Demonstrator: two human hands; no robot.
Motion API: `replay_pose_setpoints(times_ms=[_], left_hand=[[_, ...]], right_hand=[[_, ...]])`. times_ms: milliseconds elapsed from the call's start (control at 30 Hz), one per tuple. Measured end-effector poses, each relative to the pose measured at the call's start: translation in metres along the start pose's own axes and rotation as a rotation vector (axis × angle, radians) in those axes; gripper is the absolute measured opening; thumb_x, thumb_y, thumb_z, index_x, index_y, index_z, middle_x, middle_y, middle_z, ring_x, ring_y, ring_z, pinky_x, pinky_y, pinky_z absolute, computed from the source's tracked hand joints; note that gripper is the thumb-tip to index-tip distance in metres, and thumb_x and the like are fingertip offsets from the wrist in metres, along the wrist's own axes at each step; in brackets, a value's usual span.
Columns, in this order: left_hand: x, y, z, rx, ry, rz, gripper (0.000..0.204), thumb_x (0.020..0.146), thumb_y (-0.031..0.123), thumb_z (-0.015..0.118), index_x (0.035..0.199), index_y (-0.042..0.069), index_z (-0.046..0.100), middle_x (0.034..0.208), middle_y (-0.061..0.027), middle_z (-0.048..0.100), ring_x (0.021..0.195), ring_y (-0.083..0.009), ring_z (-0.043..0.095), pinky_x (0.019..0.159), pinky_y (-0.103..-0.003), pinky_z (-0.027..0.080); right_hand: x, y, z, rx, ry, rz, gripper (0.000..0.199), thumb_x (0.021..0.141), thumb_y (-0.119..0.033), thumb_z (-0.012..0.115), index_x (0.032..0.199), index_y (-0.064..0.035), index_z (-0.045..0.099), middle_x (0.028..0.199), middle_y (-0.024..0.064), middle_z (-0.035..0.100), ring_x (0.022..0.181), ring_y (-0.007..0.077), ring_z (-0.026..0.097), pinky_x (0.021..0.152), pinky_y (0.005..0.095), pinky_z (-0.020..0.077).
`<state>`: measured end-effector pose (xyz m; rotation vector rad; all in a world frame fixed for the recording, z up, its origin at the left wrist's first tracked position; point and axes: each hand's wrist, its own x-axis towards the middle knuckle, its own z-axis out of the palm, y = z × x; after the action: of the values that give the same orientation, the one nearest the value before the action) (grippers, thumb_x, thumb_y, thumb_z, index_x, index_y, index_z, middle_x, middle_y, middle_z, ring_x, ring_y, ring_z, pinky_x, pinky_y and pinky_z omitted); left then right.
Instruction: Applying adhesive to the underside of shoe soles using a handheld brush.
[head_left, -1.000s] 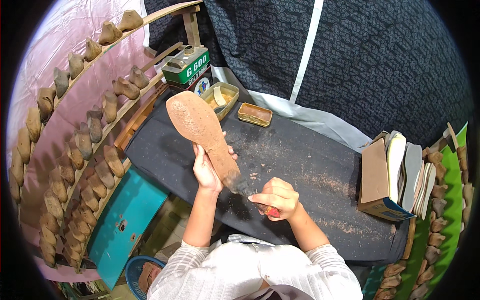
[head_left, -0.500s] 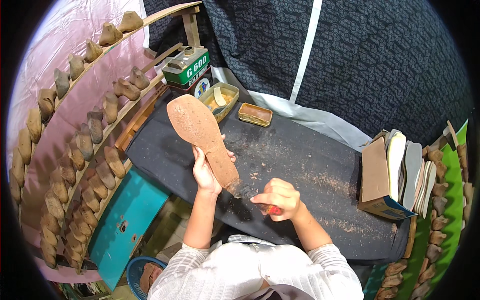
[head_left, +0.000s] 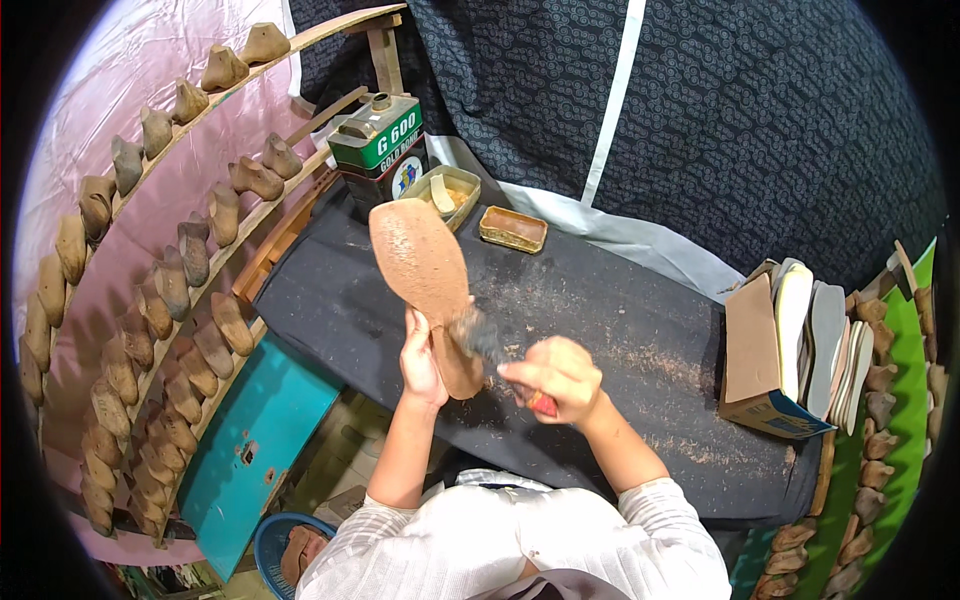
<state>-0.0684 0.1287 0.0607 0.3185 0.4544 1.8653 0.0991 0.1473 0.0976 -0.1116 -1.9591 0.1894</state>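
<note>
My left hand (head_left: 424,365) is closed round the middle of a tan-brown shoe sole (head_left: 418,252). The sole stands tilted above the table, wide end pointing away from me, its upward face rough and speckled. In my right hand (head_left: 562,380) is a brush (head_left: 479,337) with a red handle and a dark head, somewhat blurred. That head lies against the right edge of the sole at its narrow waist. The sole hides the fingers behind it.
Brown crumbs litter the dark-covered table (head_left: 640,370). At its back are a green metal can (head_left: 375,150), an oblong tub (head_left: 468,190) and a small brown-filled tray (head_left: 513,229). A box (head_left: 752,345) of insoles stands right. Wooden shoe lasts (head_left: 232,322) line racks on both sides.
The sole has shifted a little to the right and turned more upright. The brush has moved from its narrow heel end up to the right edge of its waist.
</note>
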Motion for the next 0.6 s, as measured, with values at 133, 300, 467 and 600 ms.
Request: replay_pose_setpoints(times_ms=[133,300,467,600], left_hand=[[0.005,0.014,-0.028,0.218,-0.305,0.012,0.039,0.099,0.035,0.025,0.132,0.015,0.028,0.123,-0.0203,0.049,0.084,-0.0288,0.063,0.071,-0.039,0.055],[0.002,0.008,-0.021,0.287,-0.183,0.027,0.042,0.098,0.038,0.027,0.133,0.014,0.025,0.117,-0.0203,0.052,0.078,-0.0297,0.063,0.068,-0.04,0.054],[-0.006,0.008,-0.035,0.326,-0.347,-0.139,0.045,0.097,0.036,0.031,0.134,0.012,0.024,0.119,-0.0198,0.051,0.082,-0.0321,0.063,0.071,-0.041,0.054],[-0.002,0.014,-0.039,0.323,-0.416,-0.168,0.048,0.095,0.037,0.035,0.134,0.012,0.024,0.112,-0.0184,0.052,0.077,-0.0315,0.062,0.067,-0.041,0.054]], right_hand=[[-0.01,-0.008,-0.001,0.148,-0.105,0.042,0.03,0.058,-0.001,0.068,0.088,-0.002,0.067,0.063,0.0069,0.051,0.056,0.0219,0.053,0.052,0.0317,0.0429],[0.007,-0.002,-0.002,0.131,-0.014,0.058,0.031,0.058,-0.002,0.07,0.089,-0.0015,0.068,0.063,0.006,0.053,0.057,0.0205,0.055,0.053,0.0309,0.045],[0.045,0.012,0.002,-0.073,0.159,0.014,0.03,0.06,-0.005,0.072,0.09,-0.0019,0.069,0.069,0.0059,0.057,0.061,0.0203,0.058,0.057,0.0298,0.0476],[0.078,0.03,0.012,-0.107,0.145,-0.056,0.031,0.058,0.003,0.067,0.089,-0.0019,0.068,0.072,0.0082,0.06,0.064,0.0221,0.059,0.059,0.0298,0.0482]])
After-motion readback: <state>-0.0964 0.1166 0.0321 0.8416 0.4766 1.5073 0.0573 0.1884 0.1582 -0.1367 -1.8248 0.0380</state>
